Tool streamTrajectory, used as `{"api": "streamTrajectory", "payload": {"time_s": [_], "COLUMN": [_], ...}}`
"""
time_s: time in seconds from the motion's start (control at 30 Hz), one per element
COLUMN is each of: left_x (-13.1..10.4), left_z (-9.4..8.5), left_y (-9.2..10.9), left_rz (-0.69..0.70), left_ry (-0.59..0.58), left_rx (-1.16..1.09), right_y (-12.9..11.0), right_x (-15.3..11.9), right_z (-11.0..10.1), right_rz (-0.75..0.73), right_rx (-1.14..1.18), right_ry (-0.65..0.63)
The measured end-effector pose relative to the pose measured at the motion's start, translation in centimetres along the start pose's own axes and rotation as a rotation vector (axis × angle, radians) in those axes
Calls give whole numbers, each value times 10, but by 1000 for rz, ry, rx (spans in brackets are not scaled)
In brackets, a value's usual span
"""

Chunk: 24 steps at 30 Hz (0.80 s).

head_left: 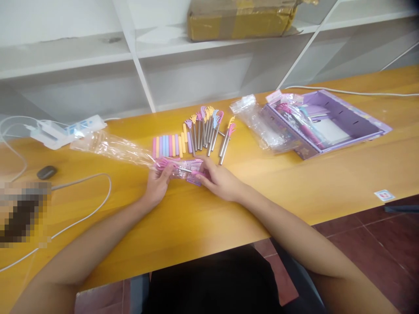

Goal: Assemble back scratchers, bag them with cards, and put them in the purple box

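Between my two hands is a clear plastic bag [124, 149] with a pink hand-shaped scratcher [183, 168] and a purple printed card [194, 179] at its right end. My left hand [159, 183] pinches the pink head end through the plastic. Fingers of my right hand [218, 176] close on the pink handle end, beside the card. Just behind my hands lies a row of pastel sticks [168, 146]. Several metal rods with colourful hand-shaped heads [204, 128] lie to their right, and a few more rods [226, 141] lie behind my right hand.
A purple box [353, 144] holding bagged pink items stands at the right, beside clear bags [258, 124]. A power strip [68, 131], black object [46, 172] and white cables are at the left. A carton [242, 19] sits on the shelf; a sticker [384, 195] lies near the right edge.
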<state>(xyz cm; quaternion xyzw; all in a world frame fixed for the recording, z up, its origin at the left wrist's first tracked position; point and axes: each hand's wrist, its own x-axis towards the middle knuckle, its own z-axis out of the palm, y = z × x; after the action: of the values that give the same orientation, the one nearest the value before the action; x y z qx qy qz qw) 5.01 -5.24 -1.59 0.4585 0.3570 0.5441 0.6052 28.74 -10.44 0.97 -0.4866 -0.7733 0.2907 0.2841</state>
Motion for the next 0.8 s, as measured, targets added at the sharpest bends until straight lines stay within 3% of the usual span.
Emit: {"api": "streamTrajectory", "payload": {"time_s": [0.1,0.2,0.5,0.8], "left_x": [9,13,1,13], "left_z": [-2,-4,-4,-1], "left_y": [4,6,-2,7], "left_rz": [29,6,-96,-73], "left_ry": [43,61,-171,21], "left_rx": [-86,-117,89,-104], "right_y": [3,7,6,8], "right_x": [1,3,2,2], "right_z": [-9,-13,1,-12], "right_rz": [57,0,-91,-150], "right_rx": [-114,-155,-116,48], "right_ry": [-41,-58,-46,-82]}}
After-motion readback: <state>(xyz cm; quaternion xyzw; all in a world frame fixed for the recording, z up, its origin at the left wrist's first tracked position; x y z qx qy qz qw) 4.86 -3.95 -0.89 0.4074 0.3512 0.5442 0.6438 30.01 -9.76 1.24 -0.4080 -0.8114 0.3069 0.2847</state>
